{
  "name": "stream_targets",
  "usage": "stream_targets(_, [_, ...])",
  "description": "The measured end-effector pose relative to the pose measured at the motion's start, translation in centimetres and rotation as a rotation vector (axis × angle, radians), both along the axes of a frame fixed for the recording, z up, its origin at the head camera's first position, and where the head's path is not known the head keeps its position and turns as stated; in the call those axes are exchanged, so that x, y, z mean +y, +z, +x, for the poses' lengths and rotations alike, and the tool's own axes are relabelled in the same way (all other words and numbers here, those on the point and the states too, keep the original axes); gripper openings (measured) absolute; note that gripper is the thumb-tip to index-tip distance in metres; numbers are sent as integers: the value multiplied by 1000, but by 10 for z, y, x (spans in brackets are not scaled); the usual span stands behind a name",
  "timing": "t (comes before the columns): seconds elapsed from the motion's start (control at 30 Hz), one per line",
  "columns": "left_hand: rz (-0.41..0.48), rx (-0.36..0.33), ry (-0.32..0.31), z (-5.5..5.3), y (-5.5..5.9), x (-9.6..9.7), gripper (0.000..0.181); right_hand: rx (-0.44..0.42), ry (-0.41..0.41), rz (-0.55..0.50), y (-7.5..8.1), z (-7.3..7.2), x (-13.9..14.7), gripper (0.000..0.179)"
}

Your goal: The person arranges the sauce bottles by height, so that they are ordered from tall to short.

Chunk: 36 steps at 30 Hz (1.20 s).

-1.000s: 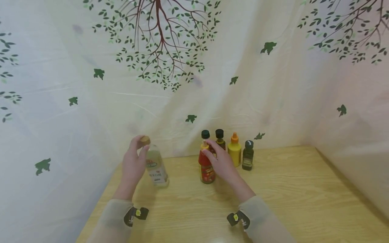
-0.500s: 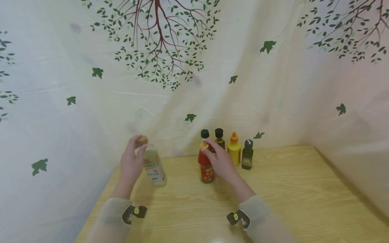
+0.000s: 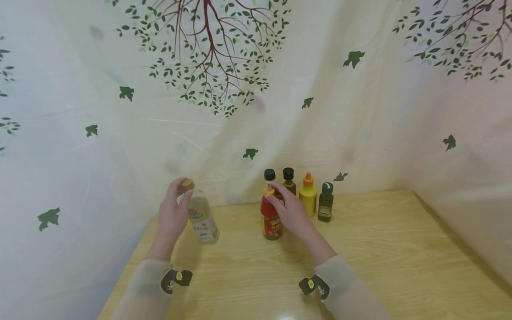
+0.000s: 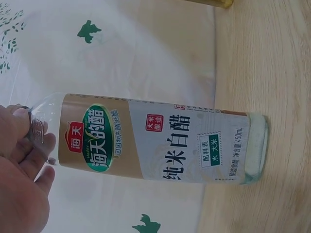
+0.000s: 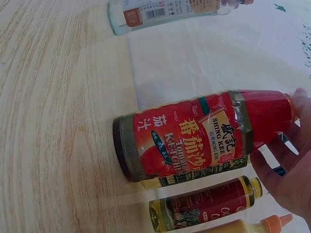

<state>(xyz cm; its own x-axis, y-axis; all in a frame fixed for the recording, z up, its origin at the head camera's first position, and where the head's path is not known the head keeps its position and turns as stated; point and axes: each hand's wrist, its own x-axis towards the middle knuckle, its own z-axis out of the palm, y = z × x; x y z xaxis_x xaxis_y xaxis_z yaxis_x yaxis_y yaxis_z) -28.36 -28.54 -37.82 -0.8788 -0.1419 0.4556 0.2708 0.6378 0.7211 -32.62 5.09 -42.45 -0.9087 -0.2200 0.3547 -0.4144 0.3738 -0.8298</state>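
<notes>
In the head view, my left hand point(image 3: 173, 215) holds a clear glass vinegar bottle point(image 3: 205, 224) by its top, near the tan cap. The left wrist view shows the bottle's beige and silver label point(image 4: 150, 141) and its base on the wooden table. To the right, my right hand point(image 3: 295, 213) grips a red ketchup bottle point(image 3: 272, 224) around its narrow top. In the right wrist view, the tomato ketchup label point(image 5: 184, 138) faces the camera, and the fingers partly hide the bottle's top. Both bottles stand on the table, apart from each other.
Behind the ketchup stand a green-capped bottle point(image 3: 270, 174) and a black-capped bottle point(image 3: 288, 175). A yellow squeeze bottle point(image 3: 308, 198) and a small dark bottle point(image 3: 326, 209) stand to their right. A leaf-patterned curtain point(image 3: 224, 146) borders the wooden table point(image 3: 400, 249).
Between one second and half a second ago, my left hand and the vinegar bottle shifted slightly left. My right hand keeps its hold on the ketchup bottle, which has hardly moved.
</notes>
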Motion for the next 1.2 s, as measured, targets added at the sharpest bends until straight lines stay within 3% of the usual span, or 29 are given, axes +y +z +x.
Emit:
stream_targets(0.27, [38,23,-33,1,-5,-7,51,-6,0,14,-1,-1,-3,52])
stream_targets(0.63, [80,-94,-11,0,-21,-14,66,-3,-11,16,-2,-2,-2,52])
stream_targets(0.9, [115,-109,-27,-1,-29,-13,74,7,-11,11,-2,-2,0,52])
stream_targets(1.2, [167,-105,-53,-4,-37,-15,69,-5,-10,26,-2,-2,-2,52])
